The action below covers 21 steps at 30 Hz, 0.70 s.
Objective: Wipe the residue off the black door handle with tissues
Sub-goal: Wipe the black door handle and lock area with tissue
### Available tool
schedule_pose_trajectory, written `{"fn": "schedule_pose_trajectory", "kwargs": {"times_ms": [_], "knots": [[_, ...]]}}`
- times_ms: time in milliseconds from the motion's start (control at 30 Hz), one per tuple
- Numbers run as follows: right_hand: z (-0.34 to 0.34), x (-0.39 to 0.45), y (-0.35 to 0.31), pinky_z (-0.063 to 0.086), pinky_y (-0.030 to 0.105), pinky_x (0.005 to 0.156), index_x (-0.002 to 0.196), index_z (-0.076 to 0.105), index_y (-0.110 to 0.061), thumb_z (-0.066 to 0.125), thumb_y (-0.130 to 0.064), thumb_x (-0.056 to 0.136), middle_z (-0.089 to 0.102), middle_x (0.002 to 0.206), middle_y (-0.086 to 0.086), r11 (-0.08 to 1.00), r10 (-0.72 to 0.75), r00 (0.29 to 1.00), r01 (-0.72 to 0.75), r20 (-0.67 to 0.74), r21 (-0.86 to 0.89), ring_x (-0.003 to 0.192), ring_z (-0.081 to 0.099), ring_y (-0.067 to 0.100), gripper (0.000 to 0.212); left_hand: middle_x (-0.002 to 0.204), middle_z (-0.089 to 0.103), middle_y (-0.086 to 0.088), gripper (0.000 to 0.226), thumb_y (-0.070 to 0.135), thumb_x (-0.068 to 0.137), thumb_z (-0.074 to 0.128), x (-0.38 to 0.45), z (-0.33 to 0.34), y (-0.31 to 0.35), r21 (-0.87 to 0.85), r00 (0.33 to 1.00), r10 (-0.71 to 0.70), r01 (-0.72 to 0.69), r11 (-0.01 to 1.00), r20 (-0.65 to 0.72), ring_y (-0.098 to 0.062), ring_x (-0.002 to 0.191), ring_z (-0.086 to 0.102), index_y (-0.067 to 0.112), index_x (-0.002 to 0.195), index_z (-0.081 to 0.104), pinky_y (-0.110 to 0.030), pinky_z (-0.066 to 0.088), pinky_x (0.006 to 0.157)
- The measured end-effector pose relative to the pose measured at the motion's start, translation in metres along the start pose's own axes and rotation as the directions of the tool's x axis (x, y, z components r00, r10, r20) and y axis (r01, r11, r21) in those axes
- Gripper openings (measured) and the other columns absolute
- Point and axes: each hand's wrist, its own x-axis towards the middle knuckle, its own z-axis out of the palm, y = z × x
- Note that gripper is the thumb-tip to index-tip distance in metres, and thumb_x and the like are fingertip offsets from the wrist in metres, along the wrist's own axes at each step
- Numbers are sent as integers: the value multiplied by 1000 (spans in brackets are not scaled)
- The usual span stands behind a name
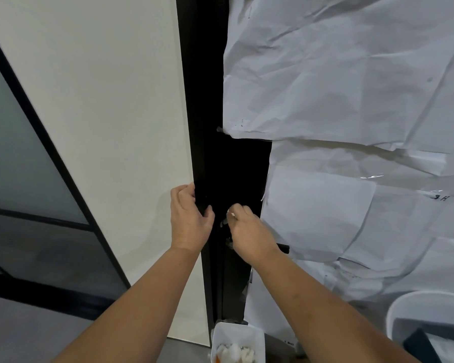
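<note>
The black door handle [282,248] sticks out to the right from under my right hand; only its dark tip shows. My right hand [249,233] is closed around a small white tissue [231,213] and presses it on the black door panel [233,169] just above the handle. Whitish residue smears [223,222] show on the black surface beside that hand. My left hand [189,218] grips the black edge of the door, fingers curled around it.
Crumpled white paper [351,87] is taped over the door to the right. A white wall panel [102,113] stands on the left. A white tray [237,341] with used tissues lies on the floor below. A white bin [427,320] sits at the lower right.
</note>
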Motion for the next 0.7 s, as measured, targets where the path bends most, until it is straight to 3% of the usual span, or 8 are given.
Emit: {"fn": "schedule_pose_trajectory", "kwargs": {"times_ms": [67,200,333,433,567,700], "knots": [[-3,-6,4,37,20,67,121,50,-9,52,0,85,44,121,2,1000,-1,1000,1,-13,-31,95,46,14,37,117,41,1,55,13,75,76,1,-1,0,6,1000,-7,7,1000,5,-11,96,49,16,123,49,-28,54,83],[-2,-18,10,44,21,68,126,50,-6,58,0,83,42,120,4,994,108,994,-108,-25,6,91,46,15,44,116,40,2,56,12,74,77,1,0,0,-6,1000,-9,9,1000,7,-11,97,49,17,122,49,-27,54,83],[0,-9,-1,29,13,58,116,49,-13,51,-5,88,42,108,-5,996,80,996,-79,-36,34,80,37,7,29,116,40,3,55,13,75,77,1,-1,2,6,1000,-13,13,1000,9,-10,96,48,18,122,49,-27,54,82],[5,0,-4,32,15,66,119,46,-17,49,-11,90,48,112,-4,1000,-5,1000,5,-7,25,87,43,6,30,115,38,6,56,13,76,77,0,-3,2,9,1000,-2,2,1000,14,-11,95,49,20,122,46,-27,54,81],[1,-6,4,39,17,69,123,50,-12,55,-2,85,45,123,2,1000,7,1000,-7,-16,-13,98,47,13,40,115,37,7,57,13,76,77,0,-3,0,13,1000,21,-21,1000,15,-11,95,49,20,122,44,-28,55,80],[-4,-14,5,43,18,71,127,51,-5,58,2,84,44,121,5,989,140,989,-138,-46,44,97,47,15,45,115,39,5,56,13,75,77,0,-2,-1,5,1000,23,-23,1000,10,-12,96,50,19,121,46,-29,55,79]]}}
